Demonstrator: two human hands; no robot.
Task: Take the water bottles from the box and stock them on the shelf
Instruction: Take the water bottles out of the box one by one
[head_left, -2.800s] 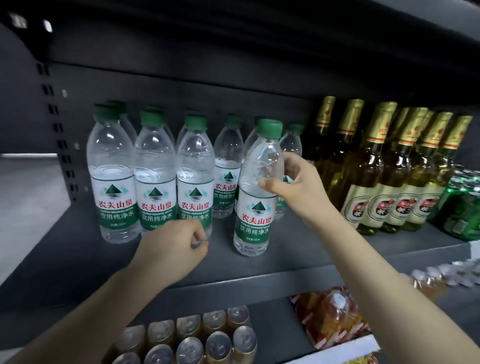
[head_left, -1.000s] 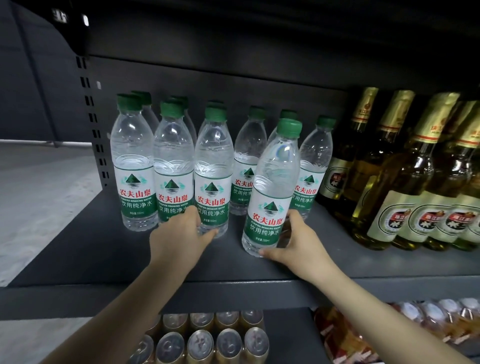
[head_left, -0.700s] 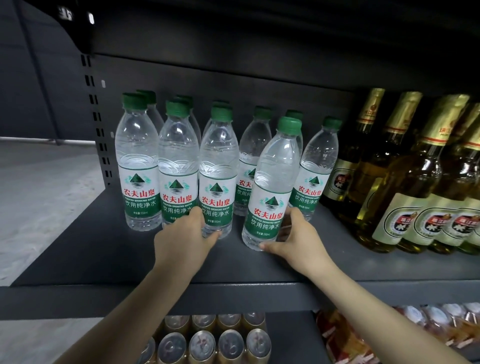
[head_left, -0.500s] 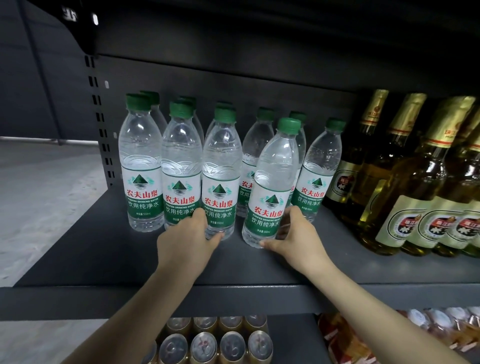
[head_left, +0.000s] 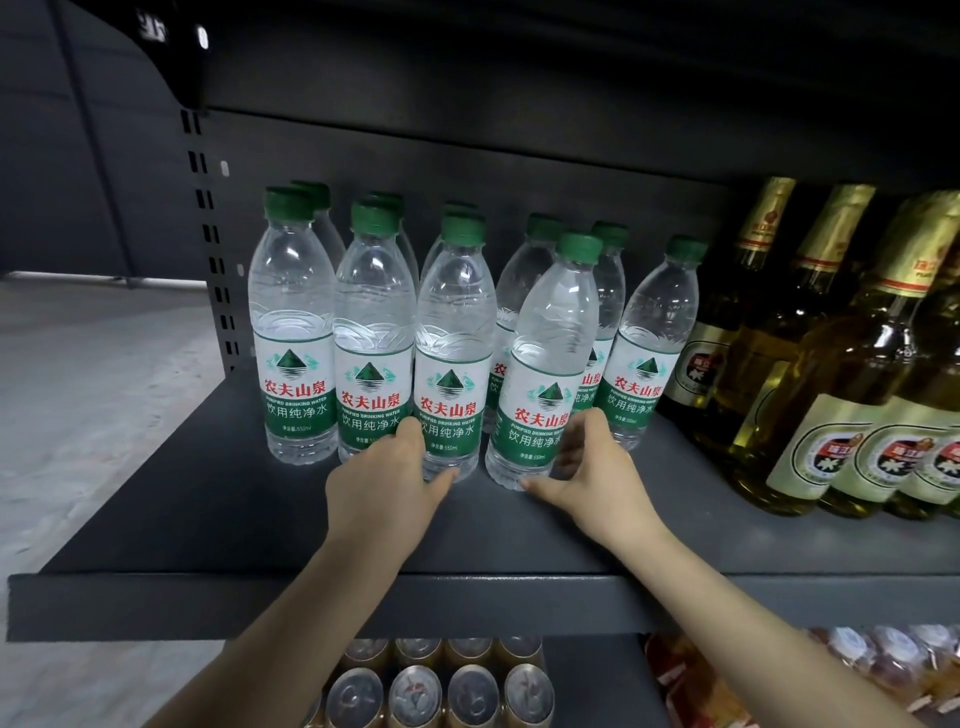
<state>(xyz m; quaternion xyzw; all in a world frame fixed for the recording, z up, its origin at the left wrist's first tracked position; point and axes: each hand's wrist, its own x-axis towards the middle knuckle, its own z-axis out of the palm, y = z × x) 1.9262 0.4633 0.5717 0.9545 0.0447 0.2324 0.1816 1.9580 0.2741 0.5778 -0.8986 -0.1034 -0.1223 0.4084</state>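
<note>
Shelf (head_left: 156, 530): dark grey metal, matte, flat deck with a folded front lip; slotted upright at its left rear.

Water bottles (head_left: 296, 332): clear ribbed plastic, green screw caps, white-and-green labels with red characters. All full, caps on. Front row of three stands upright, sides touching; more stand behind in a second row.

Fourth front bottle (head_left: 545, 364): tilted, cap leaning right, base on the shelf just right of the third bottle (head_left: 452, 353), a narrow gap between them at the base.

Right hand (head_left: 587, 467): grip curled round the lower part of the tilted bottle, thumb at its base in front, fingers behind the label.

Left hand (head_left: 384, 473): grip clamped on the base of the third bottle, fingers wrapping its left side, thumb low on the right.

To the right, well packed: glass bottles (head_left: 852, 374) of yellow liquid, gold foil necks, pale labels. They bound the water bottles on that side.

Lower level: metal can tops (head_left: 415, 696), round, in rows; crinkled packets (head_left: 691, 686) beside them, blurred.
</note>
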